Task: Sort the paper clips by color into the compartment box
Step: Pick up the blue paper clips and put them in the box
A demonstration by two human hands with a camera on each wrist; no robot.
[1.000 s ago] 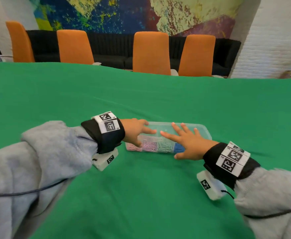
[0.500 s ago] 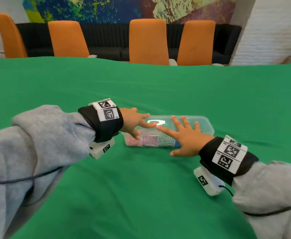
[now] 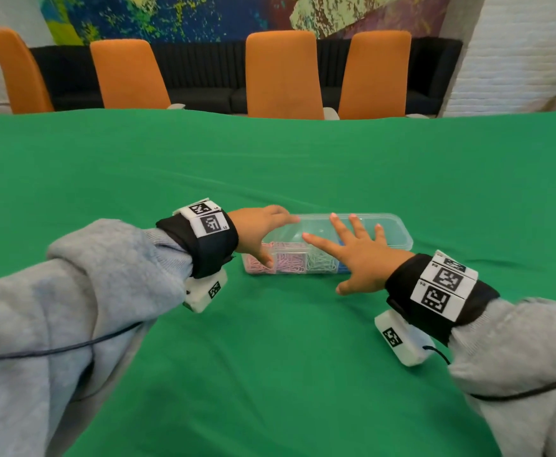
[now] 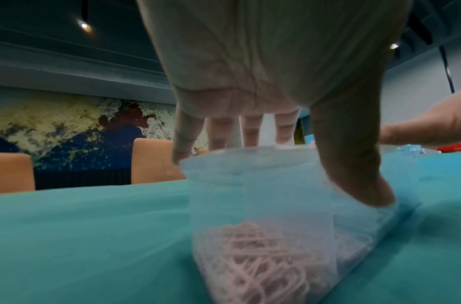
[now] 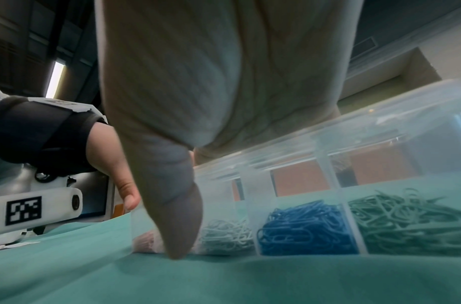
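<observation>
Lying on the green tablecloth (image 3: 270, 166): a clear plastic compartment box (image 3: 392, 234), lidded, with pink, white, blue and green paper clips (image 5: 306, 224) in separate cells. Left hand (image 3: 258, 230) clasping the box's left end, thumb on the near wall, fingers over the lid. Right hand (image 3: 359, 255) spread flat, fingers straight on the lid, thumb down by the near wall.
</observation>
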